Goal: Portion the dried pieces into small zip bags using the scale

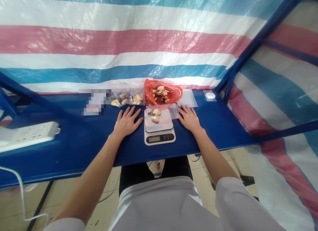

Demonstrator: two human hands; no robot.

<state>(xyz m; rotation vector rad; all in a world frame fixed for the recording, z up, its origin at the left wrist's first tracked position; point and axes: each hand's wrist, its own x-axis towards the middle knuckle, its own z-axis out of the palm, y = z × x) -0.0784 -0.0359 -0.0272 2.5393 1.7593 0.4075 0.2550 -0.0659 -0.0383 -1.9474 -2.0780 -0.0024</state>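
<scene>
My left hand (127, 122) lies flat on the blue table, fingers spread, just left of a white digital kitchen scale (160, 138). On the scale's plate rests a clear plastic bag (166, 109) with a few pale dried slices (156, 115) inside. My right hand (189, 119) is flat on the table at the scale's right, fingers apart, its fingertips by the edge of that bag and a stack of clear empty bags (190, 97). Behind the scale stands an open red plastic bag (148, 93) holding several dried slices (161, 91).
Filled clear bags of slices (119, 100) lie left of the red bag. A white power strip (37, 135) sits at the far left, a white round object (210, 95) at the back right. Blue frame bars (238, 65) and a striped tarp (124, 42) bound the table (74, 135).
</scene>
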